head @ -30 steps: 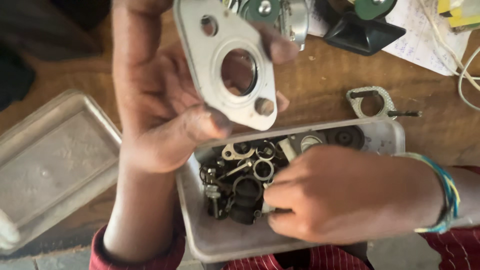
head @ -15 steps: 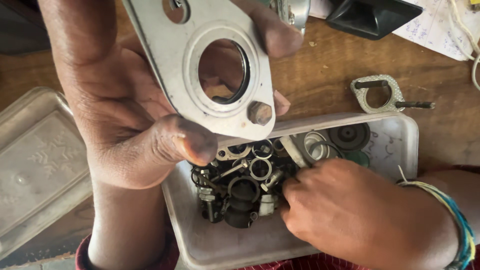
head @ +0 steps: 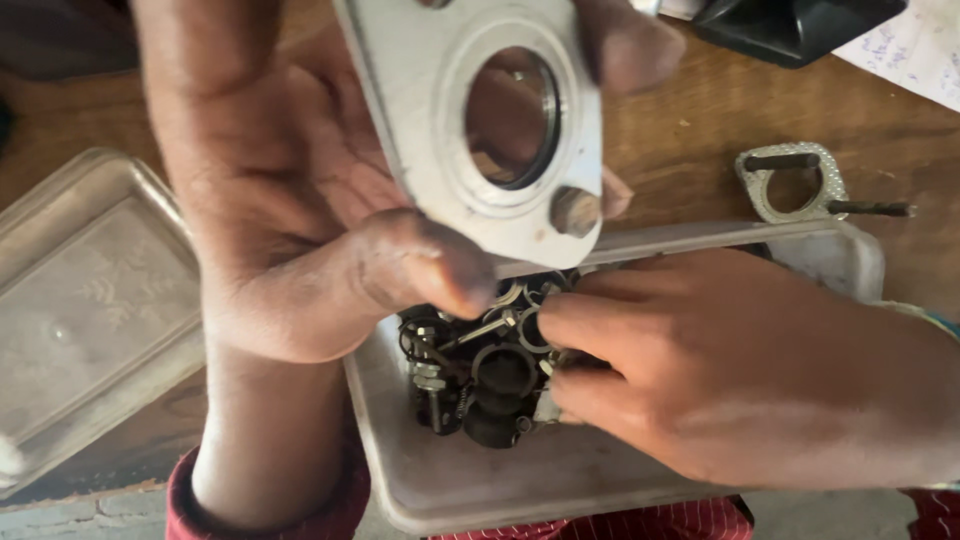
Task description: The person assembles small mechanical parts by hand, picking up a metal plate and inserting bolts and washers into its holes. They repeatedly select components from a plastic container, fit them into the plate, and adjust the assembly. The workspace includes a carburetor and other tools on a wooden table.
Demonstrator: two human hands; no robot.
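My left hand [head: 290, 210] holds up a flat grey metal flange plate [head: 440, 190] with a large round hole and a bolt stub near its lower corner; thumb and fingers pinch its edges. Below it a shallow metal tray [head: 470, 480] holds a heap of small parts [head: 480, 365]: rings, washers, springs, screws and black rubber pieces. My right hand [head: 750, 370] lies over the tray, fingertips pressed into the heap. Whether it grips a piece is hidden by the fingers.
A second metal lid or tray [head: 80, 300] lies at the left on the wooden table [head: 690, 160]. A metal gasket with two studs [head: 795, 185] rests behind the tray. A black plastic part [head: 790, 30] and a sheet of paper [head: 915, 55] sit at the top right.
The view has closed in and the flange plate now looms larger and higher. My right hand has shifted left across the tray, further into the heap of small parts.
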